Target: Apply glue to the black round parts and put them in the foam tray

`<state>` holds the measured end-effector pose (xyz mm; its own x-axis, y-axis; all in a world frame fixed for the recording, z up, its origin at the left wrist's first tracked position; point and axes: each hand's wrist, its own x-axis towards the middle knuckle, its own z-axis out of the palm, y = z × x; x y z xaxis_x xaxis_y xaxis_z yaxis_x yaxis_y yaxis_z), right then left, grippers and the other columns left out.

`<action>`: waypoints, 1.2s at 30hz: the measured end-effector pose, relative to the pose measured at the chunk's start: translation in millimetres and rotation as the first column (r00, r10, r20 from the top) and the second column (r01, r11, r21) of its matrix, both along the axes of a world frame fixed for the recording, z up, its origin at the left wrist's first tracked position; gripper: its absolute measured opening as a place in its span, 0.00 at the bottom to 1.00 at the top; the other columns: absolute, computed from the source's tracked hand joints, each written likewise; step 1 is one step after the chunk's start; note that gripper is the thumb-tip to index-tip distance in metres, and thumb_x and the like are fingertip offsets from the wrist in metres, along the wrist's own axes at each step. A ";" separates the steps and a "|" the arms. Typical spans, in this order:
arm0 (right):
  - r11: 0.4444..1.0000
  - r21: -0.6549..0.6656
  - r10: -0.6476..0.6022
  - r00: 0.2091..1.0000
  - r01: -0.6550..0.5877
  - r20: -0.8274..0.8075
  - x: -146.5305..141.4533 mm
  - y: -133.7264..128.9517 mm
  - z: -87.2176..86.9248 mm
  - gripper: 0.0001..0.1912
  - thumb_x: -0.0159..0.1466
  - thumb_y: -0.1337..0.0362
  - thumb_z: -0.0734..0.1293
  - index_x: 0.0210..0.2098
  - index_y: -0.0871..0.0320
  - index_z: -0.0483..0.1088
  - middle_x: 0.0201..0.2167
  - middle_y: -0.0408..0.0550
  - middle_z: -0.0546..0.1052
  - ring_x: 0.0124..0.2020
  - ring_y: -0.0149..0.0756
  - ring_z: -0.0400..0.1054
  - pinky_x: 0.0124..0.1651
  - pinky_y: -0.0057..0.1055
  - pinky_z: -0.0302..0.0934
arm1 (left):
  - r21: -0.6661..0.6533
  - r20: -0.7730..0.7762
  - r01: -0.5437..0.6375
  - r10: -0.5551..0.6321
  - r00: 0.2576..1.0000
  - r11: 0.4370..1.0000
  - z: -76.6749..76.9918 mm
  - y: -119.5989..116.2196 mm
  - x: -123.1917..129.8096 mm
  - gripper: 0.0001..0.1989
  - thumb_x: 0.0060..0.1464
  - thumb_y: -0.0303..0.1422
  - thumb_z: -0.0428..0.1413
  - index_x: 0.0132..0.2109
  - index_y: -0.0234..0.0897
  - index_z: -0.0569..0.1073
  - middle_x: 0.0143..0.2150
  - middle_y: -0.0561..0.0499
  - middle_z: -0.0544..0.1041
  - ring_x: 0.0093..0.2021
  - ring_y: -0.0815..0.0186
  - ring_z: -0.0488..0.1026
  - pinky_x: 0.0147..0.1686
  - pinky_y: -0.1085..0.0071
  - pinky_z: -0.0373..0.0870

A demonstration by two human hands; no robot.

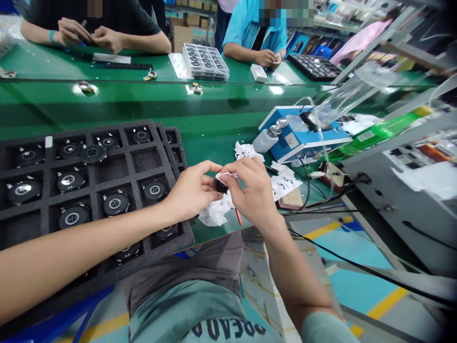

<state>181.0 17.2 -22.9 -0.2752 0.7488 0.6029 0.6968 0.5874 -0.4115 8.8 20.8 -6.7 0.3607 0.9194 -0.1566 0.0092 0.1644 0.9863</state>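
My left hand [191,190] pinches a small dark round watch case [220,185], its edge showing between the fingertips. My right hand [253,186] has its fingers closed on a folded white wipe [226,175], which lies against the case; the fingers cover much of both. Below my hands rest a crumpled white tissue [215,213] and a thin orange-tipped stick [238,217]. Left of them lies a black foam tray [144,162] with several round watch cases in its compartments. One watch case [93,154] sits raised across a divider.
A blue machine [303,136], a pump bottle [266,139] and stained wipes [285,181] stand at right, near a green bottle [382,133] and black cables [357,271]. Across the green conveyor [143,102], carrying small parts, two co-workers handle items beside a clear compartment box [206,62].
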 end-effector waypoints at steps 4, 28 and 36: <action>1.000 0.023 -0.003 0.996 0.001 0.091 8.3 2.2 1.8 0.08 0.70 0.66 0.65 0.36 0.53 0.75 0.34 0.49 0.78 0.39 0.45 0.64 0.43 0.44 0.58 | -0.024 -0.009 0.046 -0.046 0.999 0.999 -0.6 0.5 -1.1 0.22 0.41 0.18 0.63 0.45 0.35 0.74 0.27 0.54 0.80 0.28 0.66 0.79 0.30 0.72 0.71; 0.976 0.041 0.184 0.907 -0.216 0.380 15.4 2.5 14.6 0.10 0.70 0.70 0.64 0.38 0.55 0.78 0.36 0.47 0.80 0.44 0.43 0.63 0.46 0.42 0.53 | -0.030 -0.100 0.136 -0.138 0.985 0.990 4.5 2.2 0.0 0.19 0.40 0.19 0.64 0.43 0.33 0.76 0.32 0.51 0.81 0.32 0.64 0.79 0.35 0.69 0.73; 0.987 0.033 0.141 0.937 -0.160 0.319 16.5 5.8 14.5 0.11 0.71 0.66 0.64 0.37 0.57 0.79 0.35 0.49 0.80 0.43 0.43 0.63 0.46 0.42 0.52 | -0.062 -0.129 0.136 -0.143 0.981 0.989 5.6 4.0 -0.7 0.23 0.40 0.20 0.65 0.47 0.33 0.74 0.32 0.53 0.81 0.34 0.65 0.80 0.38 0.69 0.75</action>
